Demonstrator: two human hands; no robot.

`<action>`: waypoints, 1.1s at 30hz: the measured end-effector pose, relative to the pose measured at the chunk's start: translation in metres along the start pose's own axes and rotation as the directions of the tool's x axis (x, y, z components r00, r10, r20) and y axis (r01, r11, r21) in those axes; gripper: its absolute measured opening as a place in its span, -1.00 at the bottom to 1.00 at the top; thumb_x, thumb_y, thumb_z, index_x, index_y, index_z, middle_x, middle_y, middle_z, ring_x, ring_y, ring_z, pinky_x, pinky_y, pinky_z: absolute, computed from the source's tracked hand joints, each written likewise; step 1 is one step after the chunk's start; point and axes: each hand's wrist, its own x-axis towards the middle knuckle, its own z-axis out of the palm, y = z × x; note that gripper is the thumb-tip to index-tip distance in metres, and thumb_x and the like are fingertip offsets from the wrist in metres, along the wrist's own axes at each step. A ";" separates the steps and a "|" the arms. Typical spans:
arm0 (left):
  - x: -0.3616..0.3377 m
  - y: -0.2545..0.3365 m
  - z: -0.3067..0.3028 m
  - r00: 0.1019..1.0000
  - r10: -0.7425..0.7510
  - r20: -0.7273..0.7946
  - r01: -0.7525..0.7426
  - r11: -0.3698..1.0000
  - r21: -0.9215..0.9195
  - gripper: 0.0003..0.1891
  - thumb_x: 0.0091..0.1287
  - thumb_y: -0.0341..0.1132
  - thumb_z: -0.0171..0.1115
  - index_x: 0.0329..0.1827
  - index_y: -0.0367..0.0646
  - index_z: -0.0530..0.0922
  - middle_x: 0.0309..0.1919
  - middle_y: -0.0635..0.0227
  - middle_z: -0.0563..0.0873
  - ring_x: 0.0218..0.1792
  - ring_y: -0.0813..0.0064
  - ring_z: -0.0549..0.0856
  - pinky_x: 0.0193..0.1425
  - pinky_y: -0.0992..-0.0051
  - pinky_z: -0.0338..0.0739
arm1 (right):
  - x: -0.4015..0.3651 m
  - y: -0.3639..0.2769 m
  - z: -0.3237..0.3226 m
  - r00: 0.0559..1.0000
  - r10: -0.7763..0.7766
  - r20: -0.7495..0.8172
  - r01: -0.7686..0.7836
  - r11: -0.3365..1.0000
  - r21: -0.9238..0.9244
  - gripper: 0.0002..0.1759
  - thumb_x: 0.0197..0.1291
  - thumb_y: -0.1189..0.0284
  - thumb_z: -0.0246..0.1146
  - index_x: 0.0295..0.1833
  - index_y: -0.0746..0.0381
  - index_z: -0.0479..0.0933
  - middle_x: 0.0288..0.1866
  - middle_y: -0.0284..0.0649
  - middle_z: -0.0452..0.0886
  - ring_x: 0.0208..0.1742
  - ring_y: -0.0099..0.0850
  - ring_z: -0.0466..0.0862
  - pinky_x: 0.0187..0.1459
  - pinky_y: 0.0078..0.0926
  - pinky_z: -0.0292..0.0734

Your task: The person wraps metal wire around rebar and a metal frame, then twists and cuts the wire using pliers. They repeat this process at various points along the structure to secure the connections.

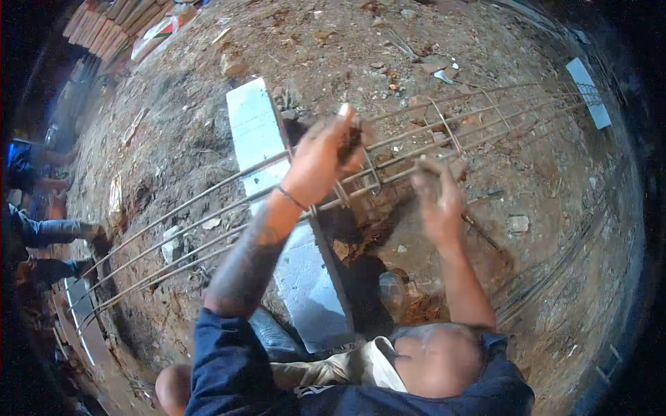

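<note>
Several long thin steel rods (201, 197) run from lower left to upper right, joined at places by bent stirrups (444, 125). They rest across a pale block (253, 114). Over the rods just right of the block is my left hand (322, 159), its fingers curled round something dark and blurred, thumb pointing up. My right hand (438, 197) is below and beside the rods, near a stirrup, with fingers and thumb apart and nothing visible in it. Motion blurs the fingertips of both hands.
Another pale block (590, 93) supports the rods at far right; a further one (80, 319) lies at lower left. Another person's legs (59, 230) show at left. Stacked bricks (114, 28) stand upper left, and loose rods (555, 267) lie on rough dirt at right.
</note>
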 end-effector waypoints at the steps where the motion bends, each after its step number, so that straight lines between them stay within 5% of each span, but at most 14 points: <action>1: -0.001 -0.006 0.018 0.997 0.007 -0.080 -0.030 0.955 -0.294 -0.59 0.43 0.03 -0.04 -0.34 -0.16 0.44 -0.56 0.39 0.46 -0.61 0.59 0.30 -0.53 0.55 0.19 | -0.005 -0.007 0.004 0.994 0.087 0.063 -0.096 0.984 0.151 -0.69 0.22 0.35 0.22 0.01 0.29 0.46 -0.05 -0.11 0.57 0.06 -0.23 0.54 0.13 -0.32 0.38; 5: 0.004 -0.022 0.022 0.985 -0.018 -0.172 -0.090 0.797 -0.598 -0.58 0.40 0.10 -0.03 -0.36 -0.10 0.41 -0.47 0.39 0.47 -0.58 0.57 0.31 -0.51 0.56 0.22 | -0.023 -0.021 0.029 0.991 0.122 0.054 -0.132 0.959 0.250 -0.74 0.19 0.52 0.19 0.01 0.28 0.46 -0.11 -0.12 0.59 -0.05 -0.25 0.59 0.01 -0.36 0.45; 7: 0.004 -0.028 0.022 0.976 -0.027 -0.217 -0.128 0.736 -0.665 -0.58 0.38 0.10 0.01 -0.39 -0.09 0.40 -0.51 0.37 0.50 -0.57 0.56 0.40 -0.53 0.58 0.27 | -0.023 -0.022 0.033 0.978 -0.192 0.076 0.176 0.969 0.176 -0.67 0.10 0.57 0.26 0.03 0.23 0.48 -0.09 -0.10 0.57 -0.08 -0.21 0.60 -0.06 -0.35 0.49; 12: -0.004 -0.032 0.029 0.913 -0.167 -0.371 -0.013 0.900 -0.436 -0.43 0.14 0.38 0.10 -0.42 0.00 0.38 -0.58 0.45 0.43 -0.55 0.56 0.40 -0.49 0.50 0.34 | -0.026 -0.031 0.033 0.823 -0.558 0.109 0.551 0.830 0.091 -0.70 0.03 0.57 0.33 -0.06 0.21 0.56 -0.11 -0.11 0.60 -0.11 -0.17 0.60 -0.08 -0.26 0.50; 14: -0.029 -0.015 0.050 0.881 -0.182 -0.437 -0.037 0.894 -0.447 -0.37 0.13 0.39 0.10 -0.17 -0.06 0.49 -0.45 0.34 0.47 -0.45 0.40 0.47 -0.37 0.36 0.41 | -0.023 -0.045 0.029 0.862 -0.493 0.119 0.484 0.870 0.099 -0.74 -0.01 0.55 0.35 -0.13 0.25 0.60 -0.11 -0.14 0.60 -0.10 -0.18 0.59 -0.07 -0.24 0.50; 16: 0.002 -0.069 0.022 0.847 -0.219 -0.484 0.063 0.946 -0.318 -0.31 0.21 0.34 0.02 0.04 -0.16 0.51 -0.29 0.25 0.53 -0.30 0.38 0.49 -0.20 0.32 0.44 | -0.018 -0.032 0.023 0.720 -0.661 0.212 0.663 0.745 0.073 -0.74 0.08 0.46 0.29 -0.09 0.27 0.57 -0.07 -0.09 0.59 -0.11 -0.12 0.59 -0.07 -0.18 0.49; 18: 0.011 -0.085 0.017 0.853 0.172 -0.493 -0.157 0.985 0.071 -0.29 0.23 0.35 -0.02 -0.05 -0.22 0.46 -0.16 0.13 0.57 -0.16 0.43 0.53 -0.21 0.27 0.44 | -0.019 -0.001 0.025 0.692 -0.718 0.079 0.699 0.693 0.176 -0.72 0.36 0.39 0.01 0.01 0.33 0.51 -0.13 -0.06 0.59 -0.07 -0.18 0.58 0.00 -0.26 0.46; 21: -0.016 -0.085 0.007 0.846 0.394 -0.360 -0.297 0.908 0.296 -0.42 0.30 0.24 0.01 -0.20 -0.21 0.48 -0.28 0.21 0.62 -0.24 0.55 0.55 -0.32 0.40 0.44 | -0.020 -0.013 0.015 0.653 -0.740 -0.160 0.756 0.648 0.088 -0.71 0.42 0.36 -0.06 0.04 0.30 0.47 -0.38 -0.24 0.55 -0.35 -0.41 0.59 -0.27 -0.59 0.51; 22: -0.032 -0.084 0.008 0.937 0.284 -0.205 -0.272 0.959 0.084 -0.46 0.34 0.17 0.01 -0.15 -0.24 0.46 -0.30 0.24 0.63 -0.33 0.55 0.56 -0.33 0.45 0.47 | -0.026 -0.017 0.006 0.919 -0.359 -0.162 0.380 0.916 0.129 -0.65 0.35 0.27 0.04 -0.01 0.35 0.49 -0.28 -0.12 0.59 -0.25 -0.30 0.60 -0.12 -0.41 0.49; 23: -0.043 -0.081 0.010 0.982 0.191 -0.016 -0.191 0.974 -0.123 -0.50 0.38 0.10 0.01 -0.10 -0.26 0.45 -0.31 0.28 0.63 -0.43 0.54 0.58 -0.35 0.51 0.50 | -0.032 -0.021 -0.002 0.987 0.099 -0.129 -0.075 0.980 0.185 -0.56 0.29 0.18 0.14 -0.05 0.40 0.51 -0.19 0.01 0.62 -0.15 -0.18 0.60 0.03 -0.22 0.46; 24: -0.038 -0.083 0.010 0.983 0.185 -0.015 -0.185 0.974 -0.127 -0.50 0.38 0.10 0.01 -0.10 -0.26 0.45 -0.31 0.28 0.63 -0.43 0.54 0.58 -0.35 0.51 0.50 | -0.027 -0.028 0.001 0.965 0.228 -0.130 -0.177 0.931 0.318 -0.56 0.29 0.18 0.14 -0.06 0.40 0.52 -0.19 0.00 0.62 -0.15 -0.18 0.60 0.03 -0.22 0.46; 28: -0.049 -0.089 0.023 0.978 0.210 -0.017 -0.210 0.976 -0.053 -0.65 0.45 -0.10 -0.04 -0.18 -0.29 0.44 -0.43 0.29 0.66 -0.45 0.54 0.66 -0.54 0.52 0.51 | -0.020 -0.023 0.001 0.985 0.122 -0.124 -0.021 0.788 0.615 -0.58 0.30 0.18 0.13 -0.11 0.39 0.52 -0.20 -0.01 0.61 -0.14 -0.18 0.59 0.02 -0.23 0.45; 30: -0.056 -0.087 0.034 0.985 0.155 0.077 -0.114 0.916 -0.384 -0.66 0.47 -0.13 -0.09 -0.17 -0.30 0.44 -0.42 0.27 0.67 -0.42 0.49 0.69 -0.51 0.48 0.55 | -0.018 -0.021 -0.001 0.988 0.104 -0.115 -0.001 0.742 0.670 -0.59 0.30 0.18 0.13 -0.14 0.38 0.53 -0.20 -0.02 0.61 -0.14 -0.19 0.59 0.02 -0.23 0.45; 33: -0.054 -0.099 0.036 0.992 0.107 0.072 -0.061 0.883 -0.465 -0.69 0.47 -0.14 -0.09 -0.15 -0.26 0.41 -0.48 0.27 0.63 -0.47 0.42 0.67 -0.41 0.41 0.62 | -0.016 -0.020 -0.004 0.992 0.081 -0.100 0.017 0.684 0.729 -0.60 0.31 0.18 0.12 -0.18 0.37 0.53 -0.21 -0.04 0.60 -0.13 -0.19 0.58 0.02 -0.23 0.44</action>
